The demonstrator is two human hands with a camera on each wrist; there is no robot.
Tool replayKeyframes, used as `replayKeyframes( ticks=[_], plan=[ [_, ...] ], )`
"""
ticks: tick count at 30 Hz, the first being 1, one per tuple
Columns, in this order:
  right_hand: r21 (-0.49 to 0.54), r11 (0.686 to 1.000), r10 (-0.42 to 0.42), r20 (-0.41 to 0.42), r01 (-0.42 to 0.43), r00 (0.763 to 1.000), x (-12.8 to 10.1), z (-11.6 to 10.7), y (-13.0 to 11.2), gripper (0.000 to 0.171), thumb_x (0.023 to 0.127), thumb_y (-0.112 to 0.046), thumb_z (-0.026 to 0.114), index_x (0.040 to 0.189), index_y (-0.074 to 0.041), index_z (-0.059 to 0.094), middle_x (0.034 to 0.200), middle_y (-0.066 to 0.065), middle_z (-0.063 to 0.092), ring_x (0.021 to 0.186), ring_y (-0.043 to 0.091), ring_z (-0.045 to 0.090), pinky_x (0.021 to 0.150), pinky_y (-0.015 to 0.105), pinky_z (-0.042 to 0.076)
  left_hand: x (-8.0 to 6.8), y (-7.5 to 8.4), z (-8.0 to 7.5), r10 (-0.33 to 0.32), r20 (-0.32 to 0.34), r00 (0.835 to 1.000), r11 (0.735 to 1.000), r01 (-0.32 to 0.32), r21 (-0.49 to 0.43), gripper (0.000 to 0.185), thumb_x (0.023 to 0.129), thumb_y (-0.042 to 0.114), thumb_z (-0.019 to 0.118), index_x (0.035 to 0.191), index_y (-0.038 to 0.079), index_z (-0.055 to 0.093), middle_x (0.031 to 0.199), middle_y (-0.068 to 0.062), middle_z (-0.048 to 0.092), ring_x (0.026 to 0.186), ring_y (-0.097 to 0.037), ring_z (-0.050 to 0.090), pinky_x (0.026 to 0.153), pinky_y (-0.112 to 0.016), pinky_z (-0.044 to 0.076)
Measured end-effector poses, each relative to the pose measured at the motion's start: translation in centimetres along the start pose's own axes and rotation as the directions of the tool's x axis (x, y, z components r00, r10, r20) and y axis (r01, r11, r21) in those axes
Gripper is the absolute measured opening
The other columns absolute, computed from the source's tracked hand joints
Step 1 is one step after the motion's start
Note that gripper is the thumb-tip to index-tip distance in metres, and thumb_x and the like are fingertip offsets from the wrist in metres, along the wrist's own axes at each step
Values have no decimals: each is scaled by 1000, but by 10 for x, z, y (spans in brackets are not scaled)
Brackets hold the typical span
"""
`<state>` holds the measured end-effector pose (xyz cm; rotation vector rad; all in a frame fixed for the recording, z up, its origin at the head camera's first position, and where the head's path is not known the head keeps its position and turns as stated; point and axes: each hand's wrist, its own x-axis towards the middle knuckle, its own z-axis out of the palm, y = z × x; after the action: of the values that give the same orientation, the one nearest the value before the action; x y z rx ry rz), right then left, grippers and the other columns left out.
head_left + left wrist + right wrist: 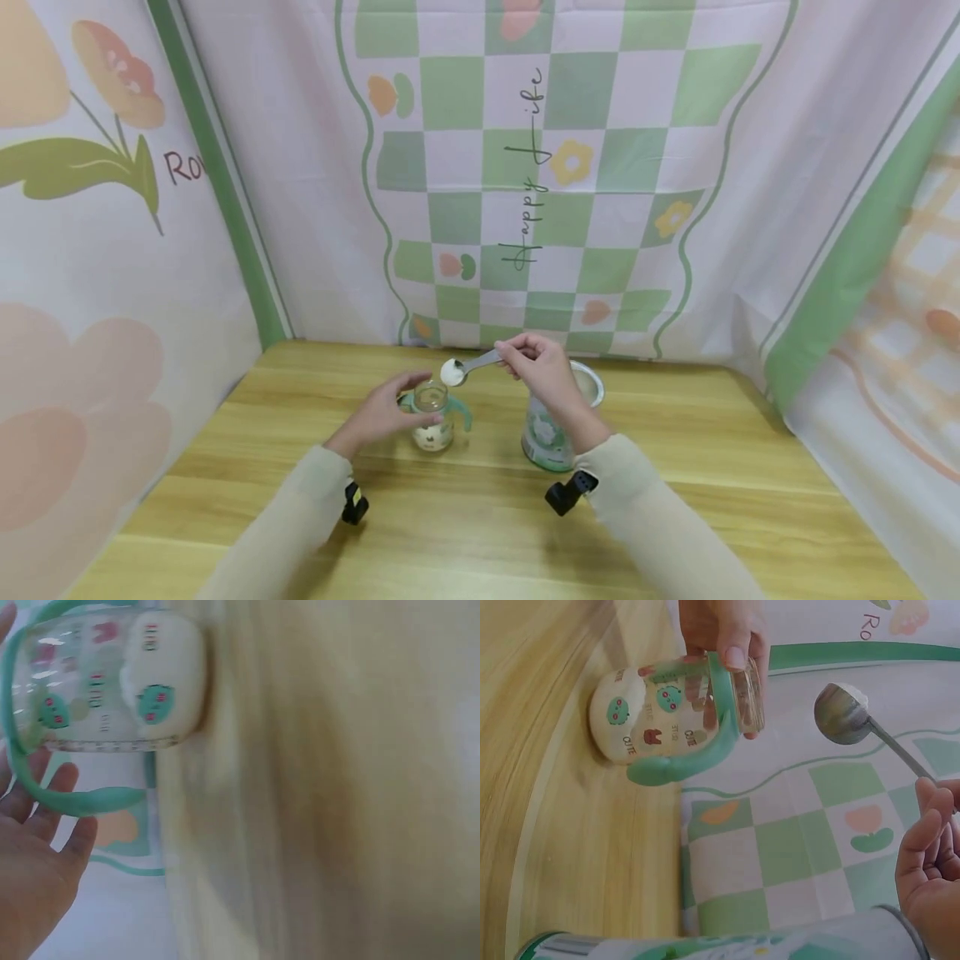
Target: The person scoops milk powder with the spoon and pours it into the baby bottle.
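**Scoop held over open bottle, left hand bracing it**

Wooden table [675, 467], walled on three sides by printed cloth: green-and-white checker panel [555, 167] at the back, flower prints at the sides.

Baby bottle [432, 417]: clear, green handles, cartoon print, upright on the table, mouth open with no cap on. White powder sits in the bottom, visible in the right wrist view [619, 724].

Left hand [382, 412]: fingers and thumb wrapped around the bottle's neck, thumb over the rim side [735, 645]. Looks like a bracing grip, so the bottle doesn't tip and the mouth stays put. In the left wrist view only the palm and relaxed fingers [37, 847] show, beside a handle loop [75, 799]; the frame is blurred.

Right hand [543, 371]: pinches the end of a metal spoon's [468, 367] handle. Bowl carries a heap of white powder [452, 372], held roughly level, just above the bottle mouth and slightly to its right, not touching the rim. Level bowl keeps the powder from spilling.

Powder tin [555, 425]: green-and-white, lid off, standing just right of the bottle, directly under the right wrist. Close placement keeps the scoop's travel short.

Both forearms in cream sleeves, a black camera clip on each wrist.
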<state>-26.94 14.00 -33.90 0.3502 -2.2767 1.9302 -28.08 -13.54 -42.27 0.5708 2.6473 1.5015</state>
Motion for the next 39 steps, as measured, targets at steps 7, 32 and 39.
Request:
replayKeyframes(
  ticks=[7, 32, 39],
  plan=[
    [-41, 999, -25, -24, 24, 999, -2, 10, 1, 24, 96, -24, 72, 97, 0, 71, 84, 16, 70, 69, 17, 60, 62, 25, 52, -2, -5, 7, -1, -31, 1000, 998, 0, -58, 76, 76, 45, 87, 141, 20, 55, 127, 1, 63, 116, -21, 58, 103, -51, 43],
    [-310, 914, -282, -16, 263, 959, -7, 42, 13, 16, 97, -24, 71, 89, -10, 71, 74, -1, 70, 59, 15, 59, 48, 24, 44, -2, -8, 10, -49, -34, 998, 995, 46, -83, 78, 75, 48, 87, 141, 19, 56, 130, 0, 62, 119, -23, 58, 104, -50, 45],
    [-368, 864, -364, 17, 344, 931, -10, 47, 17, 12, 97, -20, 71, 89, -12, 70, 72, -3, 67, 58, 11, 57, 48, 25, 45, -2, -8, 10, -55, -34, 998, 995, 52, -89, 80, 76, 48, 86, 143, 17, 53, 132, -2, 61, 119, -24, 58, 102, -49, 46]
  ],
)
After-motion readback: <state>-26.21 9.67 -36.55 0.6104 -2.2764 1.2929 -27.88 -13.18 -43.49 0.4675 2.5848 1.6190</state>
